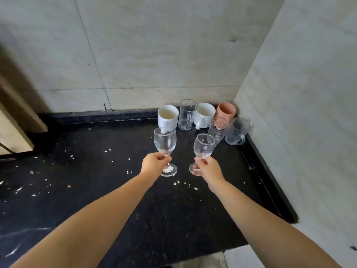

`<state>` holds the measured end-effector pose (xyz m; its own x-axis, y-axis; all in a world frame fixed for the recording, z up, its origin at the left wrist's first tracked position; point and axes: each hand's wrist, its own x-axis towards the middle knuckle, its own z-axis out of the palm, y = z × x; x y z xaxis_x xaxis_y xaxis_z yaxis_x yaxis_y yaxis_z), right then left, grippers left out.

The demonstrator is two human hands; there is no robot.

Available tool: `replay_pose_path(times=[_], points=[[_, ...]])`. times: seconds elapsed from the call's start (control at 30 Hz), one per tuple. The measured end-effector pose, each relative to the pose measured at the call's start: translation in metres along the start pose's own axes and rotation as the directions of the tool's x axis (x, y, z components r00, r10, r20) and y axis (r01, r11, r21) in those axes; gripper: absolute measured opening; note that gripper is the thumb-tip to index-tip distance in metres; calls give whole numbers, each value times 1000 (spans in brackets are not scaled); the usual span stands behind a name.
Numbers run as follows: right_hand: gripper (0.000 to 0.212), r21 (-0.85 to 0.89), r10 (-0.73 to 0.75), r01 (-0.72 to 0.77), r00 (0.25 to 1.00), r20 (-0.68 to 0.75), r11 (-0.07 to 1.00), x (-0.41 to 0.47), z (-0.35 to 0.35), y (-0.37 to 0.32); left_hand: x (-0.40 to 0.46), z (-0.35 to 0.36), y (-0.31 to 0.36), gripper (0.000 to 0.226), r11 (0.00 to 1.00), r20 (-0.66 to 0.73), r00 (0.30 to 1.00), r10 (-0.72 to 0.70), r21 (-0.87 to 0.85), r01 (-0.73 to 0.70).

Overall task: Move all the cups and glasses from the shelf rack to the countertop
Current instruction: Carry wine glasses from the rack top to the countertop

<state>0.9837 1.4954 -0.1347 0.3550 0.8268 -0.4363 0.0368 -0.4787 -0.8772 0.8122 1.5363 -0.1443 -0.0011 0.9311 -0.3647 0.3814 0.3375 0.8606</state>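
Note:
My left hand (pixel 154 163) grips the stem of a clear wine glass (pixel 164 141), held upright just above the black countertop (pixel 96 180). My right hand (pixel 207 168) holds a second wine glass (pixel 204 145) by its stem, tilted slightly right. Behind them, in the corner, stand two white mugs (pixel 167 115) (pixel 204 114), a clear glass mug (pixel 187 114), a pink cup (pixel 225 111), a patterned tall glass (pixel 218 130) and a patterned glass mug (pixel 237 131). The shelf rack is out of view.
Tiled walls (pixel 154 55) close the counter at the back and right. Small crumbs (pixel 176 183) are scattered over the countertop. A beige cabinet edge (pixel 13 122) juts in at the left. The counter's front edge shows at bottom right.

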Motion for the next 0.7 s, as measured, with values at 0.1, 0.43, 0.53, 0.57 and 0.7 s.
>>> replay_pose_path(times=[0.1,0.43,0.53,0.57,0.7], points=[[16,33,28,-28,1000,1,999,39,11,-5,40,14,7,16,1000,-33,999,12,-19,-13],[16,71,-24,23,1000,16,997,134,29,-4,113,60,8,17,1000,-92,996,-6,-18,4],[21,79,-30,28,999,27,997,146,33,0,123,66,1,16,999,-124,992,-36,-28,33],[24,74,-27,24,999,32,997,149,34,2,126,68,-2,16,998,-139,989,-46,-36,42],[29,82,18,-22,999,43,996,158,34,9,133,74,-8,17,997,-158,985,-67,-36,62]])
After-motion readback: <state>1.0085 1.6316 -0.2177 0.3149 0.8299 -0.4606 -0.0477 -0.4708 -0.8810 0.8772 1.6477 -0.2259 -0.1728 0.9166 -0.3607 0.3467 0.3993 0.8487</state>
